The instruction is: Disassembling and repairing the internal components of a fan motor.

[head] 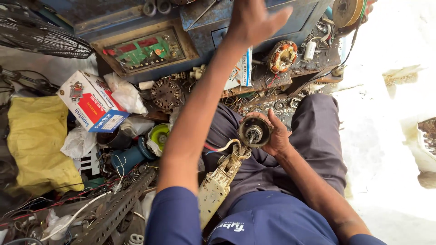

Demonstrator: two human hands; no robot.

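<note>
Grimy metal shows on the small round motor (pixel 255 132) that the right hand (pixel 275 136) cups from the side over the person's lap, fingers curled around its rim. Wires run from it down to a dirty cream housing (pixel 217 186) resting against the thigh. The left hand (pixel 254 19) is stretched forward, fingers spread and holding nothing, above the blue metal cabinet (pixel 136 31).

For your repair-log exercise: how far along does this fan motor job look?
Done: the motor is stripped of its covers, shaft exposed. In hand: the right hand grips it above the cream stand neck; the left hand reaches empty toward the blue cabinet. Left: reassembly; another wound stator lies loose.
</note>
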